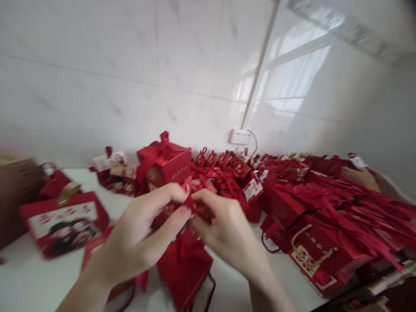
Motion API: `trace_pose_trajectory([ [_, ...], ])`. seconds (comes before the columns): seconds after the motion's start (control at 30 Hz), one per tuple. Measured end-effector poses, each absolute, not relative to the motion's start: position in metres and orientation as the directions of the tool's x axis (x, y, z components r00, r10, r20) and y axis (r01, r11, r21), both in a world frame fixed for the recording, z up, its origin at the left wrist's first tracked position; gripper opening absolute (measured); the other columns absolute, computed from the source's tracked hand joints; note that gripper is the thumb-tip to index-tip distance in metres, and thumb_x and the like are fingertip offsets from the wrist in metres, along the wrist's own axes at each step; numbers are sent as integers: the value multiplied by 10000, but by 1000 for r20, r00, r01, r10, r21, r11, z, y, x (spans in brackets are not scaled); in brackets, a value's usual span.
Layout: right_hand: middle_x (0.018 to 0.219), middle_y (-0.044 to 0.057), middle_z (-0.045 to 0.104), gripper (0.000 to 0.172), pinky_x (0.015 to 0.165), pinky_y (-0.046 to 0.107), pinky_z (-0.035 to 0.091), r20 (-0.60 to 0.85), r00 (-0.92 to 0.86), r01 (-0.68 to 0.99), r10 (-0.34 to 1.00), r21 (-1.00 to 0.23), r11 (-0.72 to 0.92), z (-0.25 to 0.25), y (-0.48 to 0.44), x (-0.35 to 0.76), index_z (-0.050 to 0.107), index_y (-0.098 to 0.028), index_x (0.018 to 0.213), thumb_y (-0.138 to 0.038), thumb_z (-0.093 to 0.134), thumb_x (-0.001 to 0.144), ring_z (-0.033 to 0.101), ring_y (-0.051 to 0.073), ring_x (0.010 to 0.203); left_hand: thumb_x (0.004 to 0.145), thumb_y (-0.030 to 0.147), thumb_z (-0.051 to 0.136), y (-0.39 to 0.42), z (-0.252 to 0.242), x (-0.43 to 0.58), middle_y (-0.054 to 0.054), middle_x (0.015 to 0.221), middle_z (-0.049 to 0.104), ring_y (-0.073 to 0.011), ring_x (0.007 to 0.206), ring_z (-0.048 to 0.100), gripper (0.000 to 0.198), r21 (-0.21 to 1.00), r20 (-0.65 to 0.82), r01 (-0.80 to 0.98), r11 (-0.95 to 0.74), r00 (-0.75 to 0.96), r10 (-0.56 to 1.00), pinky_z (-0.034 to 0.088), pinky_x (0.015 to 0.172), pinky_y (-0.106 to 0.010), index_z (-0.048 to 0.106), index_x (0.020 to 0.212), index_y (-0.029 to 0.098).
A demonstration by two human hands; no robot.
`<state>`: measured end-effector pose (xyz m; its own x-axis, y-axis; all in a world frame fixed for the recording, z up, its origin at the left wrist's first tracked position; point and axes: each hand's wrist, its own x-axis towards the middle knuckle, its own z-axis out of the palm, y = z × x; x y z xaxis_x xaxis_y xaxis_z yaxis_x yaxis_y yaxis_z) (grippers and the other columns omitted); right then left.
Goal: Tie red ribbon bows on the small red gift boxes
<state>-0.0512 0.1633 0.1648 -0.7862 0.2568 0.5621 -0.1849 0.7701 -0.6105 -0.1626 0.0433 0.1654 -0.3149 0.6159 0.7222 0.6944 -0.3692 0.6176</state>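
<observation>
Closest to my head camera, low in the middle of the frame, my left hand (139, 242) and right hand (227, 234) meet fingertip to fingertip, both pinching a red ribbon (198, 208) between thumb and forefingers; motion blur keeps me from telling how the ribbon runs. Right beneath them, at lower centre, stands the small red box (185, 268) that the ribbon seems to belong to, resting on the white table (29, 281). In the left of the frame I see a red gift bag (65, 223) with a printed panel, lying tilted. Behind my fingers, at centre, sits a finished red box with a bow (164, 164). The right half is filled by a heap of red bags and ribbons (325, 203). At the far right edge another person's hand (360, 177) rests on that heap.
</observation>
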Motion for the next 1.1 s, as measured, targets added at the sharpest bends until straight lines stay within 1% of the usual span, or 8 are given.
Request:
trace_pose_trajectory([
  [0.1, 872, 9, 699, 186, 716, 246, 506, 667, -666, -222, 333, -605, 765, 158, 160, -46, 662, -204, 914, -112, 583, 773, 641, 145, 758, 874, 245, 536, 46, 168, -156, -9, 719, 605, -126, 674, 585, 128, 692, 685, 601, -400, -370, 628, 483, 615, -215, 607, 786, 184],
  [0.27, 966, 41, 701, 172, 690, 272, 543, 668, -608, -299, 429, -694, 655, 151, 153, -39, 700, -203, 961, -265, 582, 851, 658, 163, 821, 875, 307, 557, 51, 148, -150, -16, 778, 649, -143, 763, 637, 144, 703, 691, 383, -598, -566, 449, 530, 730, -266, 615, 817, 189],
  [0.37, 843, 24, 703, 147, 627, 256, 545, 675, -552, -306, 489, -710, 635, 150, 154, -46, 708, -196, 881, -275, 588, 853, 661, 147, 733, 853, 347, 588, 50, 135, -145, -22, 854, 679, -165, 847, 664, 149, 717, 634, 384, -581, -706, 315, 540, 789, -299, 602, 836, 199],
  [0.5, 827, 6, 672, 259, 615, 281, 553, 621, -553, -347, 556, -778, 524, 143, 163, -56, 652, -223, 1058, -275, 641, 805, 671, 151, 682, 826, 367, 610, 44, 122, -144, -25, 954, 679, -180, 906, 673, 168, 753, 524, 354, -554, -833, 180, 550, 802, -309, 577, 832, 202],
  [0.6, 818, 14, 657, 317, 646, 329, 567, 562, -523, -354, 641, -827, 437, 133, 177, -54, 624, -219, 1086, -290, 659, 778, 680, 172, 680, 776, 361, 651, 33, 111, -148, -1, 800, 662, -167, 793, 692, 191, 785, 430, 307, -537, -896, 116, 565, 772, -309, 567, 770, 189],
  [0.8, 709, 4, 642, 145, 636, 340, 587, 419, -498, -349, 759, -898, 267, 112, 212, -27, 658, -195, 813, -249, 696, 685, 658, 161, 581, 687, 333, 702, -8, 80, -158, 4, 598, 637, -170, 631, 684, 205, 880, 366, 336, -335, -930, 27, 583, 716, -303, 631, 712, 142],
  [0.97, 632, -31, 601, 176, 587, 282, 577, 261, -502, -308, 825, -945, 112, 93, 237, -7, 641, -184, 723, -234, 724, 576, 618, 125, 531, 659, 357, 691, -45, 57, -162, -15, 555, 647, -211, 595, 676, 227, 944, 322, 320, -78, -946, 25, 585, 630, -306, 656, 711, 139],
  [1.1, 591, -38, 574, 224, 574, 299, 575, 196, -496, -296, 846, -954, 47, 79, 249, 1, 612, -182, 684, -272, 741, 526, 593, 125, 510, 633, 360, 693, -64, 43, -160, -5, 531, 631, -210, 562, 668, 231, 964, 267, 267, -2, -963, 24, 569, 566, -282, 634, 686, 143],
])
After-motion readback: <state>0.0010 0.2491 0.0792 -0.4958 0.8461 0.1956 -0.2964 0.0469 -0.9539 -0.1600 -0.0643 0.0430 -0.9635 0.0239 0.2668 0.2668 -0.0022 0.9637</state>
